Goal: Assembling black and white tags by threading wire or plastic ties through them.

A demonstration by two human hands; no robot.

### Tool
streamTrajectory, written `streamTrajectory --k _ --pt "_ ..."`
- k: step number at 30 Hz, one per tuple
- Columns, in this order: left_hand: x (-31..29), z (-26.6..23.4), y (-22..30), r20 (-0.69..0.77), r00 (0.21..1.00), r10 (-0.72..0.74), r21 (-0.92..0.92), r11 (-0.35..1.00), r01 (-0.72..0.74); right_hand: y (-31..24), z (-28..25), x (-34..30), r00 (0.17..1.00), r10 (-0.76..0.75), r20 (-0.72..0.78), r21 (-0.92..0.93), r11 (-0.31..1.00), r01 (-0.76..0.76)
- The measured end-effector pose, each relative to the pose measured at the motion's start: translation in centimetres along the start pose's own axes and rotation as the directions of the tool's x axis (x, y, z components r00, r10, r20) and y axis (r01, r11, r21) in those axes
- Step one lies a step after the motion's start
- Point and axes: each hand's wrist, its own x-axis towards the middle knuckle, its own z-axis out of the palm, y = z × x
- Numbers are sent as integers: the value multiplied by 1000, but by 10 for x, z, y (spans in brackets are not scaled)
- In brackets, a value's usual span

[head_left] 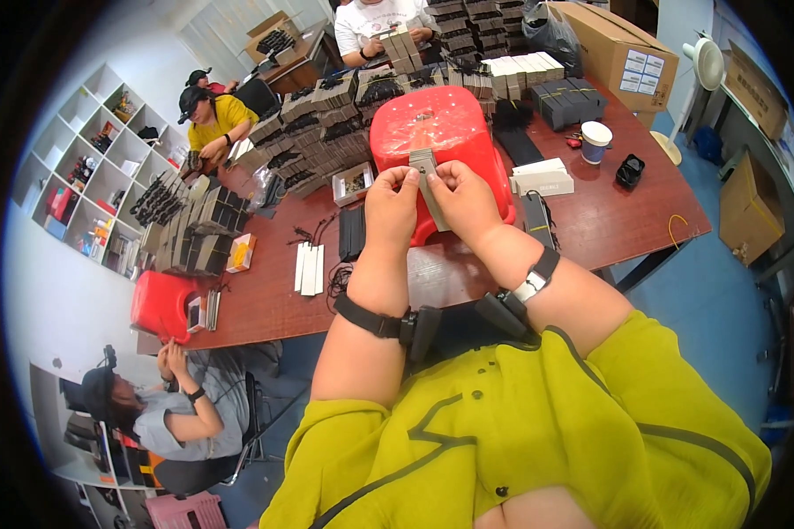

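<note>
Both my hands are up over a red plastic stool that stands on the table. Between them hangs a narrow grey card strip, long and upright, against the front of the stool. My left hand is closed, its thumb and fingers pinching the strip's left edge near the top. My right hand pinches the right edge, with the thumb on the face of the strip. The two thumbs nearly meet. Whether the strip is one card or a thin stack I cannot make out.
Tall piles of grey card bundles line the table's far side. White strips, a small open box, white cards and a paper cup lie around the stool. A co-worker sits at the left; others work farther back.
</note>
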Motion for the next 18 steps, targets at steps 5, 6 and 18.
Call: streamTrajectory --k 5,6,18 --pt "6 2 -3 -22 1000 -12 44 999 13 -5 -2 0 1000 19 -9 -37 999 -19" --pt "6 4 -1 -18 1000 -14 43 999 15 -5 -4 0 1000 20 -12 -38 999 -21" --pt "-6 7 -23 -64 988 140 127 983 -131 6 -16 -1 981 -177 78 -176 966 188"
